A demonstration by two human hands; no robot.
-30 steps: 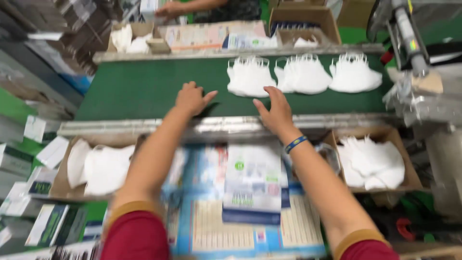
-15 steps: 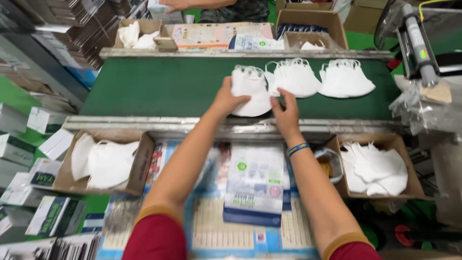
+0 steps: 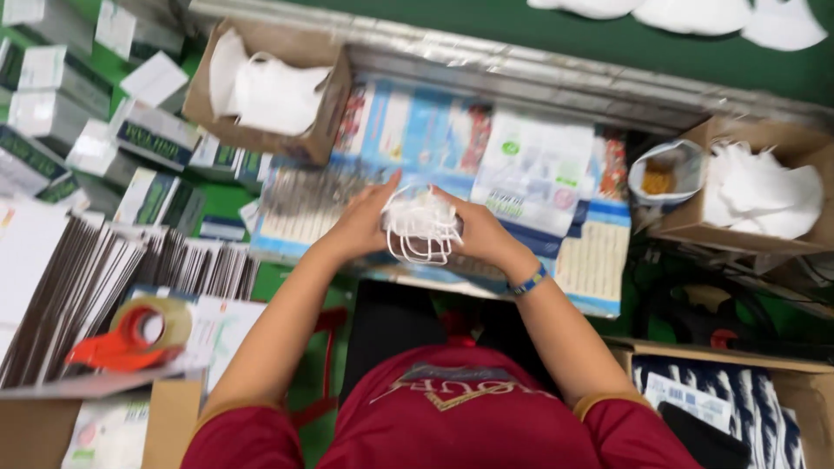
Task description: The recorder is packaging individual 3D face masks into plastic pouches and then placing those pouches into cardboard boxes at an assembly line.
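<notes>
Both hands are raised in front of the torso, over the near edge of the counter (image 3: pixel 608 287). The left hand (image 3: pixel 360 227) and the right hand (image 3: pixel 482 234) together hold a white face mask with looped white ear straps (image 3: pixel 421 227). Each grip is closed on one side of the mask, fingers curled around its edge; the straps hang loose below, between the two hands. The right wrist carries a blue wristband (image 3: pixel 528 280).

The counter surface beneath is covered with printed blue and white paper sheets (image 3: pixel 417 130), and a clear plastic bag with printing (image 3: pixel 534 169) lies on them, just right of the hands.

An open brown cardboard box of white masks (image 3: pixel 269 91) stands at far left. A second open cardboard box of white masks (image 3: pixel 756 191) stands at far right, with a small open pouch (image 3: pixel 665 172) just beside it.

Beyond a metal rail (image 3: pixel 521 74) runs a green conveyor belt (image 3: pixel 539 22), with further white masks (image 3: pixel 695 13) lying on it (only partly in view).

At lower left sits a red tape dispenser with a roll of brown tape (image 3: pixel 139 334), near upright stacks of flat cartons (image 3: pixel 113 278).
</notes>
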